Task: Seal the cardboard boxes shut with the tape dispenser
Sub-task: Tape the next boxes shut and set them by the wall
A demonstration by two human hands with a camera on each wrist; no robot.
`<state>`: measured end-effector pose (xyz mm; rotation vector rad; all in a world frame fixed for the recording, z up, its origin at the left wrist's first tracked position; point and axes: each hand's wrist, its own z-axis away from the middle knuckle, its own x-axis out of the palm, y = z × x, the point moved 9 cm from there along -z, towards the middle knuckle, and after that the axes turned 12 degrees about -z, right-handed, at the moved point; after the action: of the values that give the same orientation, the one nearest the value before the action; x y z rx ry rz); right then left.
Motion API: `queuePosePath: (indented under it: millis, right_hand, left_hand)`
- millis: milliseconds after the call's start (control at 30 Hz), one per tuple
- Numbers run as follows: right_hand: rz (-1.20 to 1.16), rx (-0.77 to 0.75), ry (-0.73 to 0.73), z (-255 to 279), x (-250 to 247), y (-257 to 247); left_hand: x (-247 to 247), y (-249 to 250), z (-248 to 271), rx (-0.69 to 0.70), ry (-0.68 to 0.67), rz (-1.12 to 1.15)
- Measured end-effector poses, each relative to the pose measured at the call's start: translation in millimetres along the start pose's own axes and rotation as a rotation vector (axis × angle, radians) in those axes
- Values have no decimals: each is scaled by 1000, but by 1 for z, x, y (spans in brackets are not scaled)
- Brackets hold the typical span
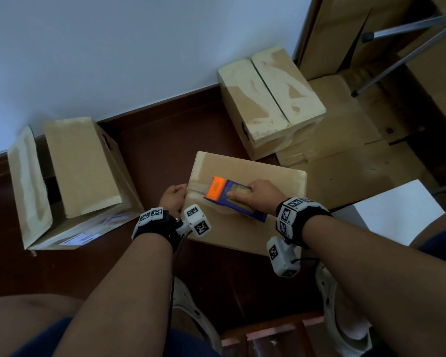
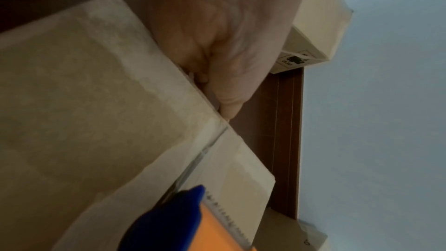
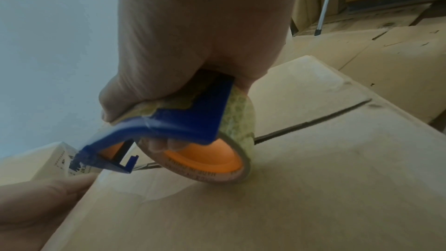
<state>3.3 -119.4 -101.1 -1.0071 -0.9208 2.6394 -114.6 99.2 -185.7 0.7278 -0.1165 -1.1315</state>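
A closed cardboard box (image 1: 271,176) lies on the dark floor in front of me. My right hand (image 1: 264,193) grips a blue and orange tape dispenser (image 1: 218,193) on the box's top. The tape roll (image 3: 231,159) rests over the centre seam (image 3: 313,121), near the left end. A short strip of clear tape (image 1: 198,188) runs from the dispenser to the left edge. My left hand (image 1: 173,199) presses flat against the box's left side at that edge, fingers (image 2: 229,102) pointing down. The dispenser's toothed blade (image 2: 224,217) shows close up in the left wrist view.
An open box (image 1: 83,171) with raised flaps stands at the left by the wall. A closed, unsealed box (image 1: 268,99) sits behind on flattened cardboard (image 1: 345,150). A white board (image 1: 397,212) lies at the right. Metal legs (image 1: 402,57) cross the back right corner.
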Motion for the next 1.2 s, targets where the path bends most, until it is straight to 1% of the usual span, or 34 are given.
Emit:
queuePosePath:
  millis: [67, 133, 167, 200, 233, 267, 333, 367, 433, 467, 500, 533, 600, 633, 700, 800, 967, 1033, 1133, 1200]
  right_hand:
    - [2, -3, 5, 0, 0, 1]
    - [-6, 0, 0, 0, 0, 3]
    - [-12, -1, 1, 0, 0, 3]
    - [-17, -6, 5, 1, 1, 4]
    - [-19, -13, 9, 1, 1, 4]
    - [-20, -19, 15, 1, 1, 4]
    - [-29, -24, 22, 2, 1, 4]
    - [-32, -24, 24, 2, 1, 4]
    - [-29, -29, 27, 3, 1, 4]
    - [-24, -35, 32, 3, 0, 3]
    - [-18, -41, 38, 3, -1, 3]
    - [-13, -49, 44, 3, -1, 2]
    - [-7, -56, 48, 3, -1, 1]
    - [-3, -56, 49, 3, -1, 0]
    - [10, -53, 53, 3, 1, -1]
    - [19, -36, 59, 2, 2, -1]
    - [35, -2, 64, 0, 2, -1]
    - [46, 9, 69, -1, 1, -1]
    - [52, 39, 64, -2, 4, -2]
    - [70, 55, 61, -4, 4, -3]
  left_hand:
    - [-4, -8, -11, -58, 6, -20]
    - [-5, -15, -19, -112, -36, -71]
    - [-7, -24, -38, -112, -31, -121]
    - [-8, -24, -44, -100, -17, -189]
    - [-9, -21, -46, -76, 7, -259]
    - [-8, -10, -35, -30, 33, -329]
    - [-6, 8, -18, 76, 91, -411]
    - [-8, 16, -9, 127, 144, -436]
    - [-18, 26, 10, 200, 294, -426]
    - [-20, 29, 21, 233, 310, -372]
    - [-17, 31, 28, 264, 278, -318]
    - [-13, 33, 34, 277, 235, -320]
    - [-6, 35, 39, 282, 175, -474]
    - [-5, 35, 38, 280, 169, -547]
    - [-2, 33, 33, 260, 128, -606]
    - [3, 26, 25, 199, 73, -611]
    - [11, 33, 27, 180, 67, -660]
    - [15, 29, 23, 152, 46, -670]
    - [19, 20, 23, 78, 6, -653]
    - [18, 11, 21, 18, -26, -591]
